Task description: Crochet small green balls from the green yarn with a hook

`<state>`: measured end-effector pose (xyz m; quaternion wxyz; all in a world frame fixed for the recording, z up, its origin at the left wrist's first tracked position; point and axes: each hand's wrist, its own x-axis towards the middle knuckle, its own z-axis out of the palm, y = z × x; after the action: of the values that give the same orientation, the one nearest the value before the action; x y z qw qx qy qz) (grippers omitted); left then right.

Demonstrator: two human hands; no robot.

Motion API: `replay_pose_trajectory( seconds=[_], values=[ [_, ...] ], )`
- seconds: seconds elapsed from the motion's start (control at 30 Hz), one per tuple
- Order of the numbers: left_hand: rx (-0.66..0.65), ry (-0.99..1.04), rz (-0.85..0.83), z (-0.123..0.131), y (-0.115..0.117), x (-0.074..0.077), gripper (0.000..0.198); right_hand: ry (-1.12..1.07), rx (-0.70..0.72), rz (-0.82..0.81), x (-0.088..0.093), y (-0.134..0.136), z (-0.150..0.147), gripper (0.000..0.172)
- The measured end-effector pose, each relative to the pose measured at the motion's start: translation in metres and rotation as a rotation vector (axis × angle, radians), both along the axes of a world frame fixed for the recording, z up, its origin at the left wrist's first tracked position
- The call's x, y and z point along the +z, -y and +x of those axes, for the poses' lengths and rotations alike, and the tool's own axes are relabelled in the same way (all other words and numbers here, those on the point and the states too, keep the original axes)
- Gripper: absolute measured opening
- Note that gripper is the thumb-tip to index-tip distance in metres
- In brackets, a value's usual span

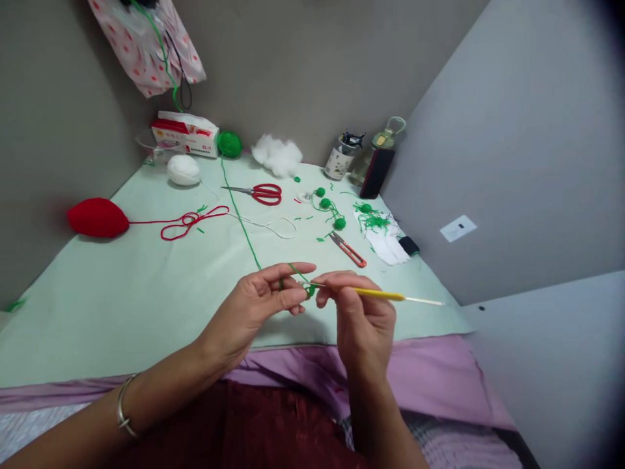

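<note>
Between the fingertips of my left hand [267, 291] is a small piece of green crochet [310, 290], pinched by thumb and fingers. A strand of green yarn [247, 240] runs from that hand back across the table to a green yarn ball [229, 144]. In my right hand [362, 312] is a yellow-handled crochet hook [378, 294], gripped like a pen. Its tip points left and meets the green stitches; the other metal end sticks out to the right. Fingers partly hide the crochet piece.
Red-handled scissors [266, 194] and orange thread snips [348, 250] lie beyond my hands. Red yarn [98, 217], white yarn [183, 170], white stuffing [277, 155] and small green balls [339, 223] are spread around. A pen cup [339, 161] and a phone [377, 173] stand at the back right.
</note>
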<state>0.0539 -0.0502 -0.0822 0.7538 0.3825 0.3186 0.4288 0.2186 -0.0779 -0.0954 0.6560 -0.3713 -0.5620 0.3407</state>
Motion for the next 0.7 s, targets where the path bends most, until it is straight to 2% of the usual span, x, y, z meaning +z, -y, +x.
replay_pose_trajectory(
  seconds=[0.07, 0.13, 0.27, 0.33, 0.37, 0.4, 0.47, 0.53, 0.6, 0.7],
  values=[
    [-0.004, -0.006, -0.005, -0.002, -0.001, 0.0, 0.022, -0.031, 0.026, -0.023, 0.001, 0.002, 0.003, 0.023],
    [0.024, -0.008, 0.003, -0.003, -0.001, 0.0, 0.022, 0.05, -0.012, 0.007, 0.002, 0.005, 0.005, 0.026],
    [0.078, -0.007, 0.027, -0.003, 0.001, 0.0, 0.036, 0.557, -0.187, 0.293, 0.003, 0.01, 0.006, 0.028],
    [0.03, 0.044, -0.031, -0.002, 0.001, -0.001, 0.044, 0.79, -0.236, 0.416, 0.001, 0.011, 0.005, 0.033],
    [-0.01, 0.088, -0.08, -0.002, 0.001, -0.001, 0.046, 0.839, -0.252, 0.44, 0.001, 0.011, 0.005, 0.035],
    [-0.053, 0.131, -0.129, -0.002, 0.001, -0.001, 0.045, 0.827, -0.256, 0.436, 0.0, 0.011, 0.004, 0.036],
    [-0.112, 0.189, -0.199, -0.002, 0.0, 0.0, 0.04, 0.639, -0.25, 0.36, 0.001, 0.01, 0.004, 0.032],
    [-0.103, 0.199, -0.201, -0.003, -0.001, 0.001, 0.034, 0.368, -0.217, 0.241, 0.002, 0.008, 0.003, 0.029],
    [-0.064, 0.185, -0.155, -0.002, 0.0, 0.002, 0.032, 0.194, -0.149, 0.16, 0.005, 0.005, 0.001, 0.027],
    [-0.058, 0.126, -0.067, -0.001, 0.002, 0.002, 0.031, 0.187, -0.076, 0.126, 0.006, 0.003, -0.003, 0.023]
  ],
)
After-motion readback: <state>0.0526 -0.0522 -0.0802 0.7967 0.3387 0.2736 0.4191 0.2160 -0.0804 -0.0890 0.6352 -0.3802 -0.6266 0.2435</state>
